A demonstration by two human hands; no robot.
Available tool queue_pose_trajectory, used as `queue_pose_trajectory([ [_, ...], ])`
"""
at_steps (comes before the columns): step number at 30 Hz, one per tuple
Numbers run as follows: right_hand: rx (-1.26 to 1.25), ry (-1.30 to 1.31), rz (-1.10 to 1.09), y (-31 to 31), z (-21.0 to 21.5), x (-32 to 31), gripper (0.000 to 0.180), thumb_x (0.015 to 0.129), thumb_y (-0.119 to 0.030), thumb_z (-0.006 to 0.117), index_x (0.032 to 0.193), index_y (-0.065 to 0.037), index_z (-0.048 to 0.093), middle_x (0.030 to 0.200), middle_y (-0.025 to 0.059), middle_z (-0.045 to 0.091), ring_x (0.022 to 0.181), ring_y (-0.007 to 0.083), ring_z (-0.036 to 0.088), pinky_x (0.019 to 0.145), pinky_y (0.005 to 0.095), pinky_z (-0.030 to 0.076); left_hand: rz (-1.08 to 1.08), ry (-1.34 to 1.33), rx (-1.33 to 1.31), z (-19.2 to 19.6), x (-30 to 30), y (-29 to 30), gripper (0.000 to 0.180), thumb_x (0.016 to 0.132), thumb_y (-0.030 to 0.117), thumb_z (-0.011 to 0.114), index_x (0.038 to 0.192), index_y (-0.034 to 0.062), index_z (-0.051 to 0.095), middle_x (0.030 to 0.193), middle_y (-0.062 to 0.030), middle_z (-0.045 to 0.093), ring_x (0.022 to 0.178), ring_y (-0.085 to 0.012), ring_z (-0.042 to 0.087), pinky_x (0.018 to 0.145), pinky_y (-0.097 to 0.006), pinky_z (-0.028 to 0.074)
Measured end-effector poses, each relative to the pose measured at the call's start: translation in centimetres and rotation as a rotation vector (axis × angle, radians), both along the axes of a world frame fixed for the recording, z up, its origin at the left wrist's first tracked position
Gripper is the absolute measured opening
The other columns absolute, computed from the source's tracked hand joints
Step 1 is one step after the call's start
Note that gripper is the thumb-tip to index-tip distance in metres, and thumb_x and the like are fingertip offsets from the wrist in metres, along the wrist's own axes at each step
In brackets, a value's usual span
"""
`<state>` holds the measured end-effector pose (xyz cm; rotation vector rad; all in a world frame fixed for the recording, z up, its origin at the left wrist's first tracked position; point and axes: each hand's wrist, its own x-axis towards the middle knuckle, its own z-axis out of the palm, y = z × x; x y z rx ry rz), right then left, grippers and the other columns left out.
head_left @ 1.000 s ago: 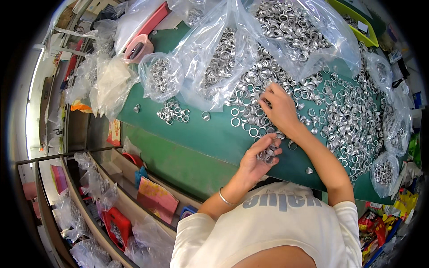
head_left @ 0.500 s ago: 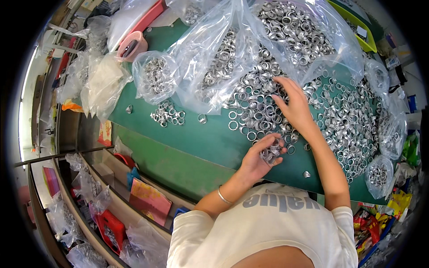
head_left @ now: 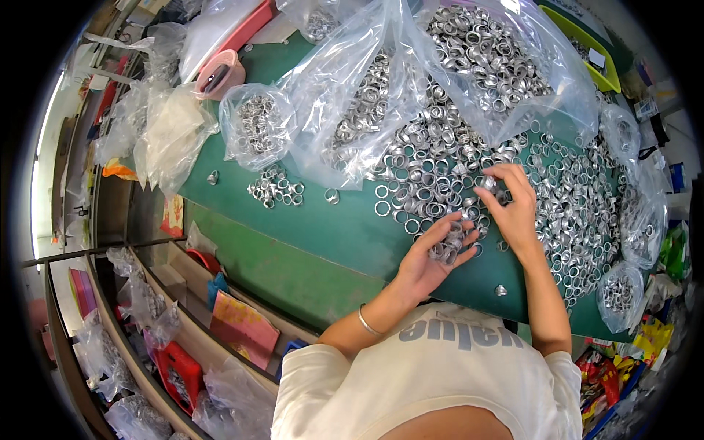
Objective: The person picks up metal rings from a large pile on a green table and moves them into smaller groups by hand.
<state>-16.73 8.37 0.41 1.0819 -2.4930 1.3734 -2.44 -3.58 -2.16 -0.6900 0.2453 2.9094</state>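
My left hand (head_left: 424, 270) is cupped palm up near the table's front edge, its fingers curled round several silver metal rings (head_left: 447, 248). To its right and a little farther off, my right hand (head_left: 515, 213) has its thumb and fingers bent around a silver ring (head_left: 490, 183) at the edge of the pile. The loose pile of rings (head_left: 422, 194) lies just beyond both hands and spills from a large clear plastic bag (head_left: 312, 95). Right of my right hand spreads a second heap of rings (head_left: 576, 213).
Small clear bags of rings stand at the left (head_left: 257, 125) and right (head_left: 620, 293). A few rings (head_left: 276, 187) lie apart on the green table (head_left: 242, 220). A pink cup (head_left: 220, 77) and a yellow-green tray (head_left: 587, 48) sit farther back. Shelves with bags line the lower left.
My right hand has drawn back from the pile, moving right and nearer, and its fingers have closed around a ring. My left hand has shifted slightly, still holding its rings.
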Motion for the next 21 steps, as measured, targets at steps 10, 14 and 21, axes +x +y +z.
queue_pose_trajectory([
  [10, 0.005, -0.29, 0.279, 1.1, 2.3, 3.2, 0.028, 0.07, -0.006, 0.073, 0.096, -0.003, 0.062, 0.094, 0.0092, 0.061, 0.09, 0.0239, 0.056, 0.076, 0.0329, 0.045, 0.127, 0.04, 0.134, 0.6, -0.7, 1.1, 0.036, 0.093, 0.021, 0.053, 0.126, 0.0116, 0.047, 0.115, -0.0097, 0.056, 0.106, -0.025, 0.055, 0.097, -0.045, 0.043],
  [14, -0.039, -0.079, 0.284, -2.6, 1.5, 0.3, 0.024, 0.075, -0.005, 0.066, 0.098, -0.003, 0.062, 0.104, 0.0101, 0.06, 0.096, 0.0262, 0.055, 0.083, 0.0351, 0.043, 0.179, 0.099, 0.128, -1.6, -0.4, 1.3, 0.032, 0.092, 0.02, 0.052, 0.123, 0.0122, 0.048, 0.112, -0.01, 0.054, 0.102, -0.0238, 0.056, 0.09, -0.044, 0.047],
  [21, 0.228, 0.434, 0.262, -10.4, -2.2, -3.5, 0.036, 0.071, -0.001, 0.06, 0.106, -0.002, 0.055, 0.102, 0.0083, 0.057, 0.093, 0.0251, 0.053, 0.075, 0.034, 0.042, 0.19, -0.099, 0.153, 2.3, -0.5, 0.3, 0.035, 0.089, 0.013, 0.056, 0.123, 0.013, 0.049, 0.112, -0.0092, 0.054, 0.096, -0.0234, 0.056, 0.076, -0.035, 0.053],
])
